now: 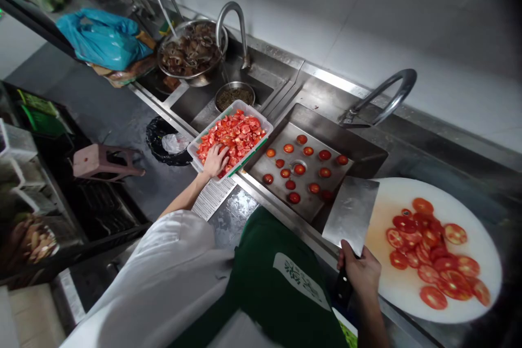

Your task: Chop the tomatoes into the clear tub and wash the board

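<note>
My left hand [216, 161] reaches over the near side of a clear plastic container [265, 126], its fingers apart on a heap of chopped tomatoes [238, 133]. The container straddles the sink edge. In my right hand [362, 272] is the dark handle of a cleaver [353, 209]; its broad blade lies flat-side up between the sink and a round white cutting board [377, 277]. Sliced tomatoes [440, 261] are piled on the board. Several whole tomatoes [299, 168] sit scattered in the sink basin [291, 125].
Behind the container stand a small metal bowl [252, 92] under a running faucet [232, 5] and a large bowl of dark, fungus-like pieces [191, 49]. Another faucet [402, 89] arches near the board. A blue bag [106, 38], a stool [98, 162] and a black-lined bin [155, 144] are leftward.
</note>
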A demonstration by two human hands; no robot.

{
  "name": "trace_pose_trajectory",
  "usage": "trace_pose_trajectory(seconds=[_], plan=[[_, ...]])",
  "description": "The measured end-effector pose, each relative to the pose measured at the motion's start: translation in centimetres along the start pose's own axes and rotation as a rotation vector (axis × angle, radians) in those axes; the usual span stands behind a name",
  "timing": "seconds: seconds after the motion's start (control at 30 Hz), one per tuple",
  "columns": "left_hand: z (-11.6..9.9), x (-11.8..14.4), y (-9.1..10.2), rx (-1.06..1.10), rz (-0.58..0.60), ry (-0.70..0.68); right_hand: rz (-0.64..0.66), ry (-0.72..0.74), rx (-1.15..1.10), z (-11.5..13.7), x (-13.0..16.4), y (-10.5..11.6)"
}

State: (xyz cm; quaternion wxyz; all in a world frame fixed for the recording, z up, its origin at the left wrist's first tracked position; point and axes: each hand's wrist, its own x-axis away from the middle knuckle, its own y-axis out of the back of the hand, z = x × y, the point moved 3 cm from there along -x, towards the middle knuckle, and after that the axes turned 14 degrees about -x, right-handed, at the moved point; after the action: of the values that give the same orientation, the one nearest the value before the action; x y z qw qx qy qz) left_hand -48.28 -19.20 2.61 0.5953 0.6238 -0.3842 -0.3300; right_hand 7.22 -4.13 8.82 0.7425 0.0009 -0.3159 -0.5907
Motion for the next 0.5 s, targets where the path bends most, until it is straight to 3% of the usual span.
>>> trace_pose_trajectory(seconds=[0.13, 0.27, 0.37, 0.5], plan=[[0.0, 2.6, 0.1, 0.013, 0.061, -0.013, 0.021, -0.097, -0.022, -0.3, -0.5, 0.3], [-0.3, 2.4, 1.1, -0.009, 0.034, 0.072, -0.023, -0.089, 0.062, -0.8, -0.7, 2.1], [-1.4, -0.6, 1.4, -0.004, -0.019, 0.118, -0.111, -0.127, 0.191, -1.1, -0.4, 4.3], [-4.0, -8.1, 0.6, 0.026, -0.008, 0.006, -0.186, -0.161, 0.228, -1.4, 0.6, 6.4]])
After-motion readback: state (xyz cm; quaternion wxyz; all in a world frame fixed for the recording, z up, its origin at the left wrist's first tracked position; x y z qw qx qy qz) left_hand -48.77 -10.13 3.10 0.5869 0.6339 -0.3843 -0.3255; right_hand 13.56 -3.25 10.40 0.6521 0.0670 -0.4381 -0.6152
